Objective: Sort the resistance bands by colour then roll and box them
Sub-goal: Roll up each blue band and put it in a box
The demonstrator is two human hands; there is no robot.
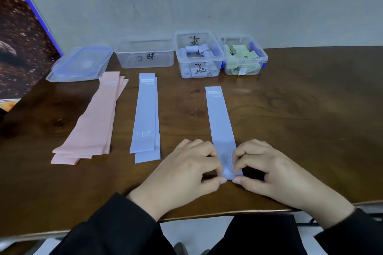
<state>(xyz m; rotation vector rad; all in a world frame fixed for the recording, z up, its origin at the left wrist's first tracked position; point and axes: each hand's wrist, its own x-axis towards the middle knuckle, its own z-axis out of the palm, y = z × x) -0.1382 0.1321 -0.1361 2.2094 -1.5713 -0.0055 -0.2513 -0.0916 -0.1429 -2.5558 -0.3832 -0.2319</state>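
Two hands, the left hand (187,168) and right hand (267,168), pinch the near end of the flat pale-blue rubber resistance band (220,122) stretching away between them; turning that first fold tight and square should keep the roll even.

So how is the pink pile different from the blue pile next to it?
The pink pile lies slanted and fanned out with more bands showing; the blue pile lies nearly straight and tidy. The pink pile sits farthest left, the blue pile nearer the hands. The blue pile's top band shows "20"; I can't read any number on the pink pile. Both lie flat and unrolled on the table.
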